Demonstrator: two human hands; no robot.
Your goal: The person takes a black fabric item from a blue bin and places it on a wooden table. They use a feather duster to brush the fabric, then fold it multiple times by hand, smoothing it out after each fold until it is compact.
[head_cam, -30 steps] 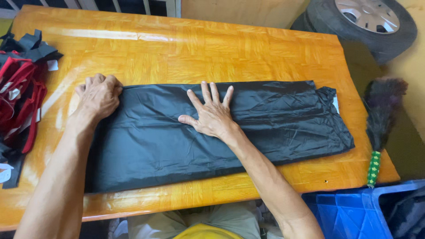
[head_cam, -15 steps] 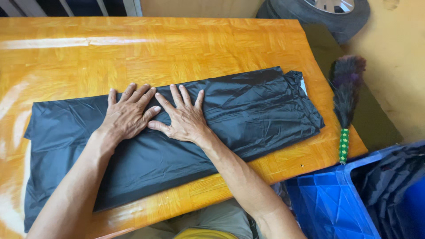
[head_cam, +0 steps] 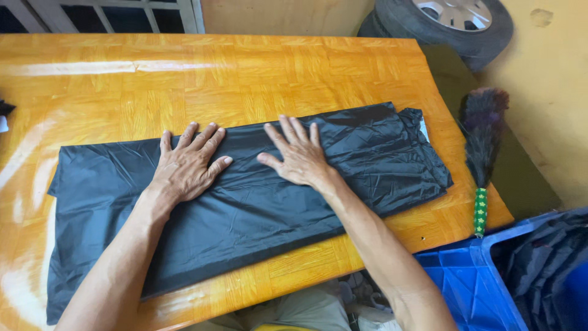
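Where they lay touching before, left hand point(head_cam: 187, 164) and right hand point(head_cam: 300, 156) now apart, open-palmed on black sheet point(head_cam: 367, 153).

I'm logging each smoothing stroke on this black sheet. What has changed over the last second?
The left hand slid from the sheet's left end toward its middle, and now lies flat beside the right hand. The black sheet stays folded lengthwise on the wooden table, nothing gripped.
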